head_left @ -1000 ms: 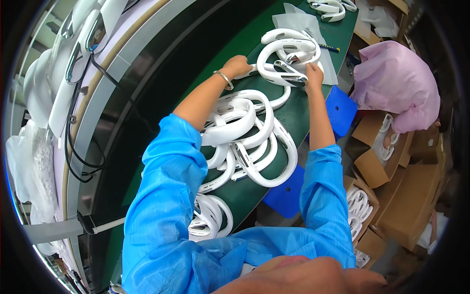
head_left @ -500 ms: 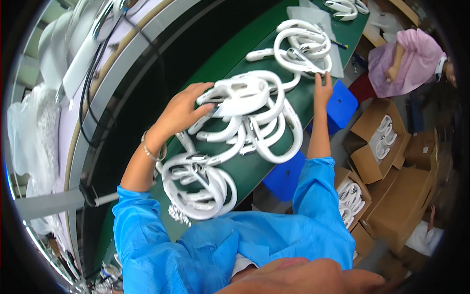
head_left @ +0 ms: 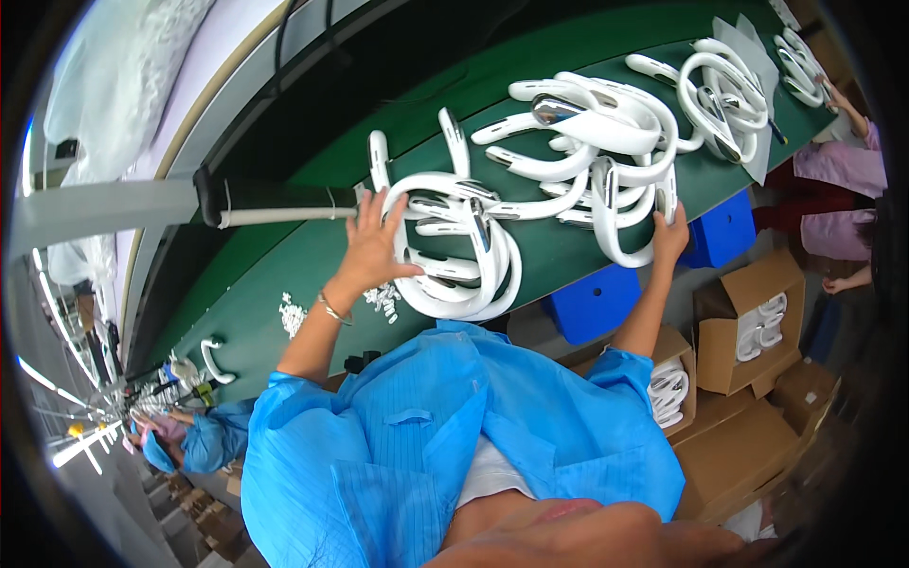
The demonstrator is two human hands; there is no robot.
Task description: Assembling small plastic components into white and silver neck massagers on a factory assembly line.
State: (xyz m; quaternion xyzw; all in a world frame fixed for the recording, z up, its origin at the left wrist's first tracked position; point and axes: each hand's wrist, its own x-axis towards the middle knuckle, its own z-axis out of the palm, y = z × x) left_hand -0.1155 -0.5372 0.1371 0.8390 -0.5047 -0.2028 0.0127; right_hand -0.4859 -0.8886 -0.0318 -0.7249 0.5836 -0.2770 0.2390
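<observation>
White curved plastic parts, several with shiny chrome inserts, lie in heaps on a green work table (head_left: 559, 248). My left hand (head_left: 371, 248) is open with fingers spread at the left edge of the near-left heap (head_left: 516, 275), its thumb against the rings. At the near right edge of the middle heap (head_left: 625, 128), my right hand (head_left: 671, 237) has thumb and fingertips closed on the end of a white curved part (head_left: 667, 192). Some of its fingers are hidden.
Small white pieces (head_left: 293, 314) are scattered left of my forearm. A grey arm with a black end (head_left: 204, 196) reaches over the table. Farther right lies another heap (head_left: 724, 95); blue bins (head_left: 597, 303) and open cartons (head_left: 748, 327) stand beyond the edge. A co-worker's hand (head_left: 846, 106) touches parts.
The view has turned. My left hand has left the middle heap and come to the near-left one, its fingers now spread. My right hand has shifted from the farther heap to the middle one.
</observation>
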